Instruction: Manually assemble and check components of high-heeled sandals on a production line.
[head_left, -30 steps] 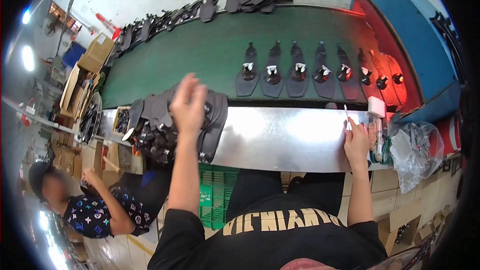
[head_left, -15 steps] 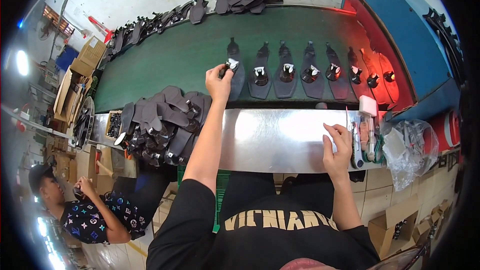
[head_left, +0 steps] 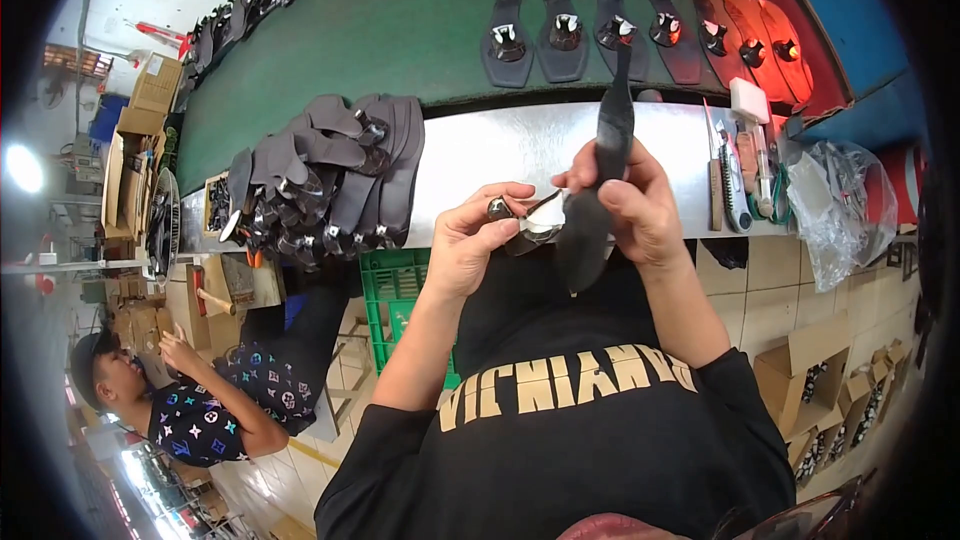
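Head view: both hands meet over the near edge of the metal bench (head_left: 480,145), around one dark sole (head_left: 583,245). It is held upright and turned nearly edge-on, its narrow end toward the green belt (head_left: 400,35) and its wide end past the bench's near edge. The right hand (head_left: 645,208) has its fingers closed on the middle of the sole, thumb on the side nearer the person. The left hand (head_left: 468,240) pinches a glossy black heel (head_left: 499,208) between thumb and fingers — a white piece (head_left: 546,219) sits between it and the sole; whether that piece is fixed, I cannot tell.

On the belt, near its right end, seven soles (head_left: 509,50) stand in a row, the rightmost ones lit red. A heap of dark soles (head_left: 335,175) covers the left part of the bench, reaching over the belt's near edge. At the bench's right end lie a white block (head_left: 748,98), a cutter (head_left: 737,195) and a clear plastic bag (head_left: 845,205) — this last hanging over the near corner.
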### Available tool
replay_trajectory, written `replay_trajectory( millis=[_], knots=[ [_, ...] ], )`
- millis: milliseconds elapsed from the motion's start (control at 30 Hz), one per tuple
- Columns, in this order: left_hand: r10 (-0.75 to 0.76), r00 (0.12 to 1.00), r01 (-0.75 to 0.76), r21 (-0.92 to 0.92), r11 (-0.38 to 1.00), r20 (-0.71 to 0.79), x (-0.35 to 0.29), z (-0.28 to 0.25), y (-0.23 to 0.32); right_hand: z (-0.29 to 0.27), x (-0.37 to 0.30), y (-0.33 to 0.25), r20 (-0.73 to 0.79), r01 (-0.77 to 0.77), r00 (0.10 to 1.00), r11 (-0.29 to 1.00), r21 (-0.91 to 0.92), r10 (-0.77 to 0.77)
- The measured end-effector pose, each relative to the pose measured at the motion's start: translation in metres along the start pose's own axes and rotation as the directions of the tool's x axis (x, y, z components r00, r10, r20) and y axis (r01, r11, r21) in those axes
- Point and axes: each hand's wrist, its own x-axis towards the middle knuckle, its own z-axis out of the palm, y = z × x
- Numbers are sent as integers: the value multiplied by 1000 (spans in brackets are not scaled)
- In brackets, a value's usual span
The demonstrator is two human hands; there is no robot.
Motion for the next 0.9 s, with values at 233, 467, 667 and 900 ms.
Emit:
replay_trajectory(
  millis=[233,467,667,900],
  knots=[
    [-180,976,159,-159,974,-125,-25,-1,-5,13,-47,-12,-16,-41,999,671,-741,43],
    [-47,989,31,-111,993,-141,-34,-5,-13,15,-64,-4,22,24,1000,548,-836,-10],
    [-34,995,23,-117,993,-97,-33,-2,-5,12,-67,3,111,98,994,544,-833,-10],
    [-5,998,-1,-93,996,-60,-33,-3,-5,8,-69,4,115,93,993,528,-844,9]
  ],
)
